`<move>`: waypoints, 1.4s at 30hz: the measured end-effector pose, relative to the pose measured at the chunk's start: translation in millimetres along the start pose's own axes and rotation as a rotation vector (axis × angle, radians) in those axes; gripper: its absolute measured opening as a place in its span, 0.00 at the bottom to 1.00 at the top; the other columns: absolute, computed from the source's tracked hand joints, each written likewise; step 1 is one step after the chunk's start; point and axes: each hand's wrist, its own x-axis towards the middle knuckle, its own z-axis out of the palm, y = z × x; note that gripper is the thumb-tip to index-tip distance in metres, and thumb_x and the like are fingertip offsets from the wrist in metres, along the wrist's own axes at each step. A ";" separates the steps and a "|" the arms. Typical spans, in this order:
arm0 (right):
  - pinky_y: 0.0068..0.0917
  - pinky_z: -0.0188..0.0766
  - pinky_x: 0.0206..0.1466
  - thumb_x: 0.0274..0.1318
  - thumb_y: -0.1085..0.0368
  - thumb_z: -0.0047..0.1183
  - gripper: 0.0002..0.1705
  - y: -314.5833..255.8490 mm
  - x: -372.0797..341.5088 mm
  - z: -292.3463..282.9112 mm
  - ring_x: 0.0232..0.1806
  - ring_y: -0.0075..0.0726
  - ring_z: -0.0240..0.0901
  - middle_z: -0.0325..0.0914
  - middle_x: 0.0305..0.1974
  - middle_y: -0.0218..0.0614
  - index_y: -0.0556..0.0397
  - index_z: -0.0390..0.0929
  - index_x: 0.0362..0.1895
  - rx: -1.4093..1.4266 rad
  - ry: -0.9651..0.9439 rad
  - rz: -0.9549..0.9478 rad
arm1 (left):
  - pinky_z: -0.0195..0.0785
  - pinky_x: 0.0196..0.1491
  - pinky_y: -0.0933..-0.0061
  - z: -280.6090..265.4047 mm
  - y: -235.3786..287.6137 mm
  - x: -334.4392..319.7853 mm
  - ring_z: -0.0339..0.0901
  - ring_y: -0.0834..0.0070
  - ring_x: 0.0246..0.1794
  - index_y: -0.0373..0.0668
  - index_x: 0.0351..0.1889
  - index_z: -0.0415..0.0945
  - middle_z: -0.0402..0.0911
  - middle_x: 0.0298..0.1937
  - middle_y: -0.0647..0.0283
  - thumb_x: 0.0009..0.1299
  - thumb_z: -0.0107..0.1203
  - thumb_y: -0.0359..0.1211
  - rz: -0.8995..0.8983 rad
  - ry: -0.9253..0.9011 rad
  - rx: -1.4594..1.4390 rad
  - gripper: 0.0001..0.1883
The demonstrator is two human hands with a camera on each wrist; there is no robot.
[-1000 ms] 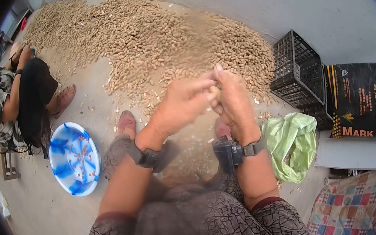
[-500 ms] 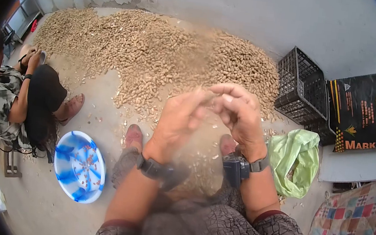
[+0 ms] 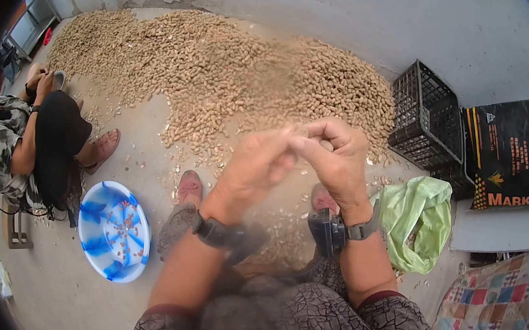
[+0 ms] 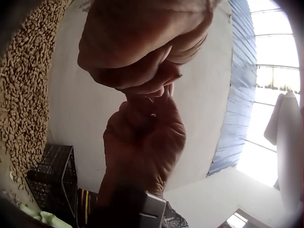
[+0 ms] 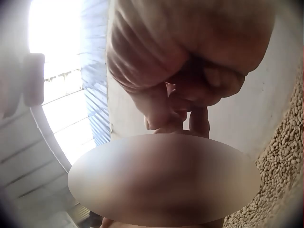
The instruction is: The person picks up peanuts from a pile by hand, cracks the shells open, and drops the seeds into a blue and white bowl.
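Note:
Both hands meet in front of the body, fingertips together. The right hand (image 3: 338,163) curls its thumb and fingers round a small pale peanut (image 3: 327,145), which is largely hidden. From the other side the left hand (image 3: 252,171), blurred, pinches at the same spot with bent fingers. In the left wrist view the left hand (image 4: 142,42) is above and the right hand (image 4: 145,142) below, their tips touching. The right wrist view shows the right hand (image 5: 190,52) with its fingers bent inward. A large heap of unshelled peanuts (image 3: 203,73) lies beyond the hands.
A blue-and-white basin (image 3: 82,226) with several reddish kernels stands at left, near a seated person (image 3: 10,136). To the right are a green bag (image 3: 413,201), a black crate (image 3: 413,123), a black printed sack (image 3: 520,155) and a patchwork cloth (image 3: 494,321). Shell bits litter the floor.
The head view has tilted, so the hands appear lower than a second ago. The right thumb has swung from pointing up to lying across towards the left fingers. The hands stay together.

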 end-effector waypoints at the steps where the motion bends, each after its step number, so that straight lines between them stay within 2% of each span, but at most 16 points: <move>1: 0.17 0.69 0.25 0.45 0.74 0.59 0.05 -2.1 0.2 0.2 0.25 0.22 0.74 0.78 0.24 0.37 0.64 0.78 0.29 0.001 0.000 -0.002 | 0.48 0.14 0.91 -1.8 -0.7 0.5 0.58 0.91 0.12 0.40 0.32 0.73 0.71 0.20 0.72 0.74 0.44 0.43 0.000 -0.002 -0.003 0.16; 4: 0.17 0.68 0.25 0.44 0.73 0.60 0.06 -4.1 -0.4 0.8 0.24 0.21 0.73 0.78 0.23 0.36 0.62 0.78 0.27 0.059 -0.003 0.083 | 0.50 0.14 0.92 -1.4 -1.7 1.1 0.59 0.92 0.13 0.40 0.32 0.73 0.71 0.20 0.72 0.74 0.45 0.41 0.007 -0.006 -0.020 0.15; 12: 0.17 0.62 0.20 0.42 0.71 0.61 0.09 6.3 -2.9 0.7 0.19 0.18 0.68 0.74 0.17 0.31 0.59 0.73 0.19 0.044 0.070 0.057 | 0.51 0.14 0.91 -3.3 -10.0 3.7 0.60 0.91 0.13 0.41 0.33 0.72 0.71 0.21 0.72 0.73 0.46 0.39 -0.005 -0.086 -0.069 0.12; 15: 0.17 0.61 0.19 0.42 0.71 0.61 0.11 9.8 -3.6 -1.7 0.18 0.17 0.67 0.72 0.15 0.31 0.59 0.72 0.17 0.027 0.056 0.012 | 0.46 0.18 0.88 2.6 -6.8 -1.7 0.57 0.91 0.14 0.44 0.29 0.72 0.67 0.18 0.76 0.73 0.46 0.40 -0.040 -0.049 -0.014 0.13; 21: 0.17 0.61 0.18 0.42 0.70 0.60 0.12 8.3 -6.5 0.4 0.17 0.17 0.66 0.73 0.16 0.32 0.58 0.71 0.15 0.103 0.093 -0.011 | 0.46 0.17 0.88 0.6 -7.0 -1.9 0.56 0.91 0.14 0.44 0.28 0.71 0.67 0.18 0.77 0.73 0.45 0.39 -0.060 -0.122 0.022 0.13; 24: 0.17 0.63 0.20 0.43 0.71 0.60 0.10 18.9 -6.3 -1.3 0.19 0.17 0.68 0.74 0.18 0.33 0.59 0.72 0.18 0.001 0.092 -0.007 | 0.47 0.19 0.89 -1.7 -9.6 -1.6 0.56 0.92 0.15 0.42 0.32 0.73 0.67 0.20 0.76 0.73 0.44 0.39 -0.036 -0.160 -0.005 0.13; 25: 0.17 0.63 0.20 0.43 0.71 0.60 0.10 12.9 -5.6 1.0 0.19 0.17 0.68 0.74 0.18 0.33 0.59 0.72 0.18 0.001 0.092 -0.007 | 0.47 0.19 0.89 -0.2 -9.3 -2.1 0.56 0.92 0.16 0.40 0.35 0.74 0.67 0.21 0.76 0.74 0.44 0.39 0.048 -0.104 0.126 0.13; 27: 0.16 0.64 0.22 0.44 0.71 0.61 0.10 -8.5 -4.3 8.3 0.21 0.18 0.70 0.76 0.20 0.34 0.60 0.73 0.21 0.211 0.076 0.180 | 0.48 0.20 0.90 1.5 -7.6 -3.0 0.56 0.92 0.17 0.39 0.39 0.75 0.67 0.22 0.76 0.74 0.44 0.39 0.132 -0.046 0.257 0.14; 28: 0.16 0.64 0.22 0.44 0.71 0.61 0.10 -13.0 -4.6 8.4 0.21 0.18 0.70 0.76 0.20 0.34 0.60 0.73 0.21 0.212 0.074 0.180 | 0.49 0.21 0.90 1.7 -6.5 -3.8 0.56 0.92 0.18 0.38 0.41 0.75 0.67 0.23 0.75 0.74 0.44 0.40 0.068 -0.092 0.026 0.15; 29: 0.15 0.61 0.24 0.44 0.72 0.61 0.08 -16.5 -5.3 8.7 0.22 0.16 0.66 0.74 0.21 0.29 0.58 0.73 0.23 0.263 0.043 0.222 | 0.49 0.21 0.90 1.3 -6.0 -4.8 0.57 0.92 0.19 0.37 0.44 0.75 0.68 0.24 0.74 0.74 0.44 0.40 0.004 -0.136 -0.205 0.16; 30: 0.14 0.58 0.26 0.44 0.72 0.60 0.06 -17.8 -5.2 8.7 0.23 0.14 0.62 0.72 0.21 0.25 0.56 0.74 0.24 0.312 0.013 0.263 | 0.49 0.21 0.90 1.5 -6.2 -4.6 0.57 0.92 0.19 0.37 0.44 0.75 0.68 0.24 0.74 0.74 0.44 0.40 0.005 -0.135 -0.205 0.16; 36: 0.14 0.57 0.24 0.44 0.72 0.60 0.09 13.2 -7.6 3.4 0.22 0.13 0.61 0.69 0.20 0.24 0.55 0.72 0.20 -0.012 0.046 0.098 | 0.49 0.19 0.88 -2.6 -9.8 1.5 0.56 0.91 0.16 0.42 0.31 0.74 0.68 0.20 0.75 0.74 0.45 0.43 -0.035 -0.079 -0.138 0.16; 38: 0.18 0.58 0.22 0.42 0.71 0.61 0.10 4.5 -7.0 4.1 0.20 0.17 0.63 0.70 0.18 0.28 0.57 0.72 0.19 -0.014 0.058 0.087 | 0.48 0.17 0.87 6.6 -8.8 1.1 0.57 0.91 0.15 0.44 0.26 0.72 0.68 0.19 0.76 0.73 0.46 0.42 0.070 0.076 0.080 0.17; 39: 0.23 0.59 0.20 0.41 0.69 0.63 0.12 1.6 -6.6 4.4 0.19 0.21 0.65 0.70 0.16 0.33 0.58 0.72 0.17 -0.015 0.073 0.075 | 0.48 0.17 0.87 5.4 -8.8 1.4 0.57 0.91 0.15 0.44 0.26 0.72 0.68 0.19 0.76 0.73 0.46 0.42 0.069 0.077 0.079 0.17; 41: 0.23 0.59 0.21 0.40 0.69 0.63 0.12 3.6 -7.5 5.5 0.19 0.22 0.65 0.70 0.16 0.33 0.58 0.72 0.17 -0.065 0.070 0.040 | 0.49 0.17 0.86 1.6 -8.2 2.2 0.59 0.91 0.15 0.43 0.25 0.73 0.69 0.19 0.75 0.73 0.47 0.41 0.196 0.090 0.200 0.16; 42: 0.23 0.59 0.21 0.39 0.69 0.63 0.12 4.9 -8.0 5.7 0.19 0.23 0.65 0.70 0.16 0.34 0.58 0.72 0.17 -0.114 0.068 0.004 | 0.49 0.17 0.86 0.4 -6.1 2.1 0.59 0.91 0.15 0.43 0.25 0.73 0.69 0.19 0.75 0.73 0.47 0.41 0.195 0.091 0.199 0.16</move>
